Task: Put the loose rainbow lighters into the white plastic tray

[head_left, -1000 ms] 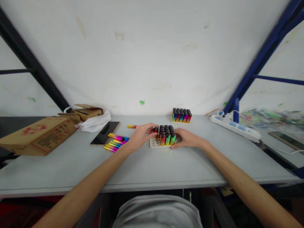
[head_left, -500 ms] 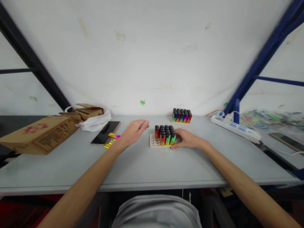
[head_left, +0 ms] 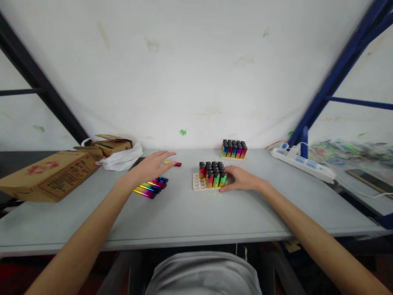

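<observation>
A pale tray (head_left: pixel 199 184) with round holes stands on the table, partly filled with upright black-topped lighters (head_left: pixel 216 179) in red, yellow and green. Holes at its left side show bare. My right hand (head_left: pixel 241 179) grips the tray's right end, thumb at the front and fingers behind. My left hand (head_left: pixel 150 168) hovers to the left, palm down, fingers stretched and apart, holding nothing. Under and beside it lie several loose shiny lighters (head_left: pixel 152 189). One red and yellow lighter (head_left: pixel 176 164) lies just beyond its fingertips.
A second tray of upright lighters (head_left: pixel 234 150) stands near the wall. To the left are a cardboard box (head_left: pixel 55 174), a white plastic bag (head_left: pixel 123 157) and a phone, mostly hidden by my hand. A power strip (head_left: pixel 302 164) lies on the right; another phone (head_left: pixel 370 182) is beyond it.
My left hand has moved left, away from the tray, and its closed fingers have opened. The loose lighters and the red and yellow one now show. My right hand stays on the tray.
</observation>
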Demonstrator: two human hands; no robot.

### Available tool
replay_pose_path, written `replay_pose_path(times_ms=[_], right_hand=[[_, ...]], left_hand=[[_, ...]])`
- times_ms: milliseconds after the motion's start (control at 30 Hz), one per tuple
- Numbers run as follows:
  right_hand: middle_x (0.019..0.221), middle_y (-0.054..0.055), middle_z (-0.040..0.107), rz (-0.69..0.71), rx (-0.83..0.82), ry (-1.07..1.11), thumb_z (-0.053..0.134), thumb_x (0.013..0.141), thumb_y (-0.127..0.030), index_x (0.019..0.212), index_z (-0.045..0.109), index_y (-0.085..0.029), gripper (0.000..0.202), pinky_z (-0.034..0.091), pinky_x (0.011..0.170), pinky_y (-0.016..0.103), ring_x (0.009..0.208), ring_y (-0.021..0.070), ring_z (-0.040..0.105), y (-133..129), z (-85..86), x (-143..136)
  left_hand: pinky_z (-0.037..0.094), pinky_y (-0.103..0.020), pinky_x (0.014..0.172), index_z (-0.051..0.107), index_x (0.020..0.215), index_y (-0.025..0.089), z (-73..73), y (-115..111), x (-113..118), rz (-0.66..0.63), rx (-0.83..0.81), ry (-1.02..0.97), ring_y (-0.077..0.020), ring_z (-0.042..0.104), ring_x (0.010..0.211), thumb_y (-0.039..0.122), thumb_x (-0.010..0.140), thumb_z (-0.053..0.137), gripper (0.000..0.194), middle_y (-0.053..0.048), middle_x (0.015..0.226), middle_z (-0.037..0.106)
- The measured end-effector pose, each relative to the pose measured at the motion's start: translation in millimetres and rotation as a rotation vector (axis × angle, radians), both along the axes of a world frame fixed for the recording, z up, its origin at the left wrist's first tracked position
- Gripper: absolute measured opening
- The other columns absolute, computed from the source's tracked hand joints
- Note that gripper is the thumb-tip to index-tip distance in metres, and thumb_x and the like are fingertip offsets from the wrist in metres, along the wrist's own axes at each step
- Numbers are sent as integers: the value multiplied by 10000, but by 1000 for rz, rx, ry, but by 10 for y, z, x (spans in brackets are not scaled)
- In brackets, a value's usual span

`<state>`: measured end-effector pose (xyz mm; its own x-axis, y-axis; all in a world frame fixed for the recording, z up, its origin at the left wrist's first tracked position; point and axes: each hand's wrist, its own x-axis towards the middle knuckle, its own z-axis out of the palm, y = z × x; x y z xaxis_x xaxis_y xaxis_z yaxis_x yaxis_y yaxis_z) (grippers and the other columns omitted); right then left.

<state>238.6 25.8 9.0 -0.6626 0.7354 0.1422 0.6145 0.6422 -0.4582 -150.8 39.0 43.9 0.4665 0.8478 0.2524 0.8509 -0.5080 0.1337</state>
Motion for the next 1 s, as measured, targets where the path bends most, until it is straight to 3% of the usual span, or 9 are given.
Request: replay_pose_path(times_ms=[100,200,367,533,667,800,1000], right_hand=[[928,72,670,8,0,1,782,719,-685,1029,671,-147,631,422,699,321,792,236,573,1,-3,-1],[923,68,667,12,-10,6,785,713,-688,1026,668,-149,634,419,692,318,787,233,570,4,-5,4],[935,75,662,-6,-3,-10,785,713,-688,1023,661,-147,636,429,712,330,809,242,571,-3,7,9],[930,68,659,-11,-4,-11,789,717,-675,1018,658,-147,622,428,707,323,802,234,570,-6,8,0],[917,69,649,-4,14,-24,776,714,-701,1001,650,-147,637,425,711,325,806,239,570,9,-10,1],[891,62,643,-2,31,-29,769,721,-704,976,649,-148,623,422,700,320,785,233,564,11,-16,4],[961,75,680,21,11,26,796,723,-662,1056,661,-151,625,448,745,323,840,251,596,13,-29,12]], left_hand=[[279,-520,1220,485,1520,229,-165,-135,-238,-4,44,112,-324,373,1493,638,999,327,680,-138,1610,419],[219,-570,1236,410,1570,268,-408,-216,-416,1,11,126,-331,260,1547,649,996,325,694,-105,1665,319],[194,-564,1244,349,1599,238,-620,-131,-219,17,-20,48,-318,233,1558,603,1016,293,691,-113,1672,292],[269,-555,1208,438,1539,180,-660,110,156,65,-56,-9,-343,299,1522,548,1016,323,650,-172,1617,395],[353,-492,1167,595,1360,143,-655,215,321,21,23,-114,-308,495,1320,458,1009,365,525,-181,1350,597],[432,-481,1089,649,1265,171,-638,232,395,78,49,-172,-290,557,1142,461,991,423,459,-143,1142,627],[327,-452,1194,511,1445,139,-580,225,214,114,63,-260,-266,477,1354,492,1044,257,591,-164,1420,549]])
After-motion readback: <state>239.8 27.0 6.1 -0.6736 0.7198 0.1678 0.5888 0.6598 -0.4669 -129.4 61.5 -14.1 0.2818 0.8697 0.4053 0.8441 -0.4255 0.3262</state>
